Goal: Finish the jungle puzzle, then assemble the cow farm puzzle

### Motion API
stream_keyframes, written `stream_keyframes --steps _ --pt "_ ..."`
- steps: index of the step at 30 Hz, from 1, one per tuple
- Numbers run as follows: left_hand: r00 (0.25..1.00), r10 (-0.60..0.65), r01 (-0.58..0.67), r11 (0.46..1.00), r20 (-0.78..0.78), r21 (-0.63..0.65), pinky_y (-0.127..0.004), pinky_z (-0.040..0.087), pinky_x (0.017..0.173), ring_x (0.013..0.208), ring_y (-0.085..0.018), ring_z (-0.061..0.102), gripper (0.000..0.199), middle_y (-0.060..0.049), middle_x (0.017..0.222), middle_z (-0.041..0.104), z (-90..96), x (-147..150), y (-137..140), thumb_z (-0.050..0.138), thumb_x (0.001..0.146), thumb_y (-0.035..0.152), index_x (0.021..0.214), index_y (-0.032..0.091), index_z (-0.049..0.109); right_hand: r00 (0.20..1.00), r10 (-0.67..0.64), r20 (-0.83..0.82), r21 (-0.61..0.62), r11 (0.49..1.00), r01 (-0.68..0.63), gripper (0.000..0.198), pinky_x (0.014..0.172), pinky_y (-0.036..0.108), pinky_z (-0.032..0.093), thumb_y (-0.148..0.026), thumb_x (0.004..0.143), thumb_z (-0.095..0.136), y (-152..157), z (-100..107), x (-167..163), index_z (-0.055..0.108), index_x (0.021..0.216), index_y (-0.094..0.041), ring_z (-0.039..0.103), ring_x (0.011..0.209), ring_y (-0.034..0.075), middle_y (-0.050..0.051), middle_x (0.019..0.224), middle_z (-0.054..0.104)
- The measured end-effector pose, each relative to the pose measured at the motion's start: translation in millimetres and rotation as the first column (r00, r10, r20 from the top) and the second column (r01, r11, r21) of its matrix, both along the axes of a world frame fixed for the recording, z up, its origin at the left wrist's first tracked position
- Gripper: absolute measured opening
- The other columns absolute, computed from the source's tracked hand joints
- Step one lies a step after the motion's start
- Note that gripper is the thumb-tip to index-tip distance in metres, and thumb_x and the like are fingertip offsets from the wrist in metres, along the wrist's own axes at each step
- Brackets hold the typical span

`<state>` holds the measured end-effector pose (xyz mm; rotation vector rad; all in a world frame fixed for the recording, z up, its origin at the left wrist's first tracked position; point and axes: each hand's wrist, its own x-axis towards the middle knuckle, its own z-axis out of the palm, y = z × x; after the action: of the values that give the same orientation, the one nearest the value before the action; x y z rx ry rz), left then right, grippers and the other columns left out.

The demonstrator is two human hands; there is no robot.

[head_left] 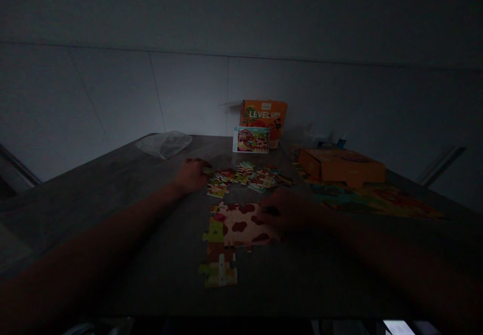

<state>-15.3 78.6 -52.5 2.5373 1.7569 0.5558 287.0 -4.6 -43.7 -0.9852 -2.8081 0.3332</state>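
Note:
Partly joined jigsaw puzzle (pixel 241 224) lies flat on the dark table, showing a pink cow with brown patches. A strip of green and brown pieces runs down its left side to a white fence post. My right hand (pixel 287 208) rests at the cow's upper right, fingertips touching the joined pieces and a dark gap between the fingers. Behind it lies a heap of loose puzzle pieces (pixel 241 176), some overlapping. My left hand (pixel 191 175) is at the heap's left edge, fingers bent but apart; its fingertips are partly hidden. Dim light blurs details of both hands.
A picture card (pixel 251 140) of a farm leans against an orange "LEVEL UP!" box (pixel 264 112) at the back. Clear plastic bag (pixel 164 145) lies back left. On the right, an orange carton (pixel 343 166) sits on a colourful sheet (pixel 377 199). A pale wall stands behind.

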Motion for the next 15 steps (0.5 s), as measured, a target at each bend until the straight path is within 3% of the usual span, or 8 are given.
stream_keyframes --steps 3,6,12,15 --pt "0.994 -0.107 0.107 0.994 0.007 0.016 -0.043 0.033 0.113 0.121 -0.029 0.057 0.041 -0.010 0.125 0.067 -2.9 11 -3 0.058 0.086 0.041 0.121 0.022 0.068 1.000 0.000 0.010 0.001 1.000 0.000 0.043 0.053 0.025 0.019 -0.044 0.095 0.049 0 0 0 0.053 0.063 -0.015 0.035 0.049 0.007 -0.004 0.054 0.041" --pt "0.983 -0.184 0.184 0.983 0.023 0.011 -0.041 0.036 0.110 0.115 -0.028 0.060 0.033 -0.007 0.115 0.072 -7.4 16 -3 0.062 0.084 0.044 0.109 0.025 0.073 1.000 0.017 -0.007 0.016 1.000 -0.017 0.042 0.053 0.025 0.019 -0.042 0.094 0.050 0 0 0 0.053 0.063 -0.015 0.035 0.049 0.007 -0.004 0.055 0.042" --pt "0.971 -0.196 0.195 0.981 0.134 0.022 -0.042 0.040 0.106 0.097 -0.026 0.066 0.016 -0.005 0.096 0.075 -8.2 13 3 0.064 0.081 0.035 0.085 0.022 0.073 1.000 0.025 -0.012 0.004 1.000 -0.025 0.042 0.052 0.024 0.018 -0.042 0.094 0.051 1 -1 1 0.052 0.063 -0.014 0.033 0.049 0.006 -0.005 0.054 0.039" --pt "0.954 -0.196 0.193 0.981 0.225 0.033 -0.043 0.038 0.106 0.096 -0.026 0.065 0.014 -0.004 0.094 0.075 -3.2 12 2 0.068 0.076 0.034 0.083 0.023 0.073 0.999 0.030 -0.019 -0.008 1.000 -0.030 0.040 0.052 0.024 0.018 -0.040 0.094 0.051 2 -1 1 0.054 0.063 -0.014 0.034 0.049 0.006 -0.005 0.054 0.039"
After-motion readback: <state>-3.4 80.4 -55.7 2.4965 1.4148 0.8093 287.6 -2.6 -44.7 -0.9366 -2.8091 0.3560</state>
